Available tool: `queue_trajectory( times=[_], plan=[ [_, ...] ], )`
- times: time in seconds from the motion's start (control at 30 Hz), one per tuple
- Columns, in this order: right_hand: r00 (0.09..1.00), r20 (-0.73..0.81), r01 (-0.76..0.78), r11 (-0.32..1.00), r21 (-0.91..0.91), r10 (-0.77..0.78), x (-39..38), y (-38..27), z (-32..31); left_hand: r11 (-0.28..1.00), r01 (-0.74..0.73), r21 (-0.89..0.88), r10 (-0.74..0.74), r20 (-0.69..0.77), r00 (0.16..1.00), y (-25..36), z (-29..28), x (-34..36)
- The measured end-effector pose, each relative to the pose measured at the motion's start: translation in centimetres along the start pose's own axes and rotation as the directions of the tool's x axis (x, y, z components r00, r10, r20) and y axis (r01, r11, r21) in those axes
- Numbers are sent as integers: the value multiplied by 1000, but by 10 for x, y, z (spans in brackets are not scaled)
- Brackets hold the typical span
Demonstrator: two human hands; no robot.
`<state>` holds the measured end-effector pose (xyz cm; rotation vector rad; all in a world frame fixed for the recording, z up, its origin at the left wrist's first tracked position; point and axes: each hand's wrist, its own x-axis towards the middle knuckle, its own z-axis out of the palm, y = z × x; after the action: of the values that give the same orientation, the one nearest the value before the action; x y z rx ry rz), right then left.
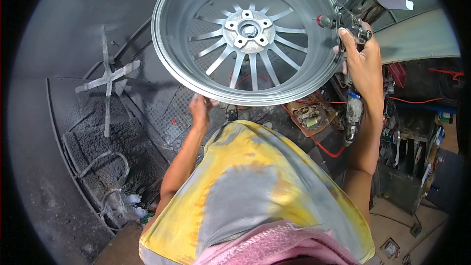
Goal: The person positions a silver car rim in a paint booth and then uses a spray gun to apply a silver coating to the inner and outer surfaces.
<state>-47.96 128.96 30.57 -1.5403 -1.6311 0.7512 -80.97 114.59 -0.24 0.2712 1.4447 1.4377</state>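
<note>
A large silver multi-spoke wheel rim (171, 66) fills the top centre, tilted with its hollow barrel facing me. My left hand (201, 115) is at its lower edge, fingers curled against the underside and partly hidden by it. My right hand (363, 61) grips a metal spray gun (343, 19) beside the rim's right side, with a dark cup (365, 2) on top and a pale sheet or lid above that. A silver fitting (354, 113) hangs below the gun's handle.
A paint-crusted cross-shaped stand (108, 78) is at left, above a rough grey block (93, 147). A red hose (326, 152) runs near a cardboard piece with cluttered items (306, 115). Shelving with tools (412, 157) is at right. My yellow-stained clothing (255, 176) occupies the lower centre.
</note>
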Motion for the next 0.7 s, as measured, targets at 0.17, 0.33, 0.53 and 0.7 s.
queue_trajectory(
  times=[0.17, 0.33, 0.53, 0.7],
  plan=[
    [1000, -13, 12, 1000, 3, -12, -3, -6, 2, 997, 54, -59, -46, 120, 992, -19, 23, -40],
    [990, -110, 81, 994, -75, -89, -2, -5, -3, 990, -19, 136, 11, 63, 998, -2, 5, -3],
    [990, -103, 91, 992, -83, -100, -2, 3, -3, 966, -133, 223, 141, -19, 990, 47, -11, 55],
    [999, -33, 9, 1000, 22, -8, -9, -3, 0, 980, -174, 98, 181, -77, 980, 69, -7, 77]
  ],
)
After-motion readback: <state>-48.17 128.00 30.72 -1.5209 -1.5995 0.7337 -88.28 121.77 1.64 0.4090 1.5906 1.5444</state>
